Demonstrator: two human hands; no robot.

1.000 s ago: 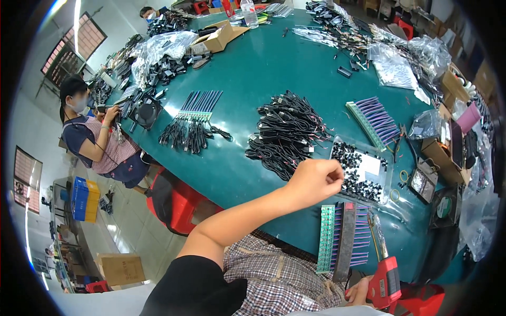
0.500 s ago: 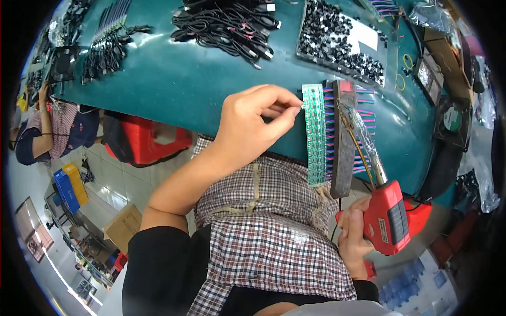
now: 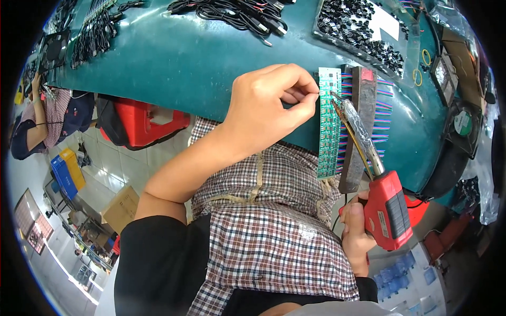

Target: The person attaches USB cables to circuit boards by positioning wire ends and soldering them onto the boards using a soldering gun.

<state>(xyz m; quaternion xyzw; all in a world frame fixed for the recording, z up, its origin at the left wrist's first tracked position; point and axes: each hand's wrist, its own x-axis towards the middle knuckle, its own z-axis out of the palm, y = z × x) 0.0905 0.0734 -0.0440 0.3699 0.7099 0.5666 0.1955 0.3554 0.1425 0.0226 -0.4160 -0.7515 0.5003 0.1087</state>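
Note:
At the left edge of a green circuit board panel (image 3: 328, 142), my left hand (image 3: 274, 102) is closed in a pinch of thumb and forefinger. Whatever tiny part sits between those fingertips is too small to name. My right hand (image 3: 356, 231) grips a red soldering gun (image 3: 389, 210) by its handle. Its tip, with a thin brass-coloured tube alongside, reaches the upper part of the panel, close to my left fingertips. A dark bar (image 3: 358, 131) with a red end lies across the rows of thin coloured wires (image 3: 383, 110) beside the panel.
Black cables (image 3: 232, 16) lie in a heap at the far side of the green table (image 3: 174, 63). A clear tray (image 3: 363, 37) of small black connectors stands at the back right. A small fan (image 3: 463, 124) sits at right. Another person (image 3: 50, 118) works at far left, near a red stool (image 3: 142, 124).
The soldering gun's tip has moved left from over the dark bar onto the panel beside my left fingertips. My left hand stays pinched at the panel's edge. The whole view has shifted slightly.

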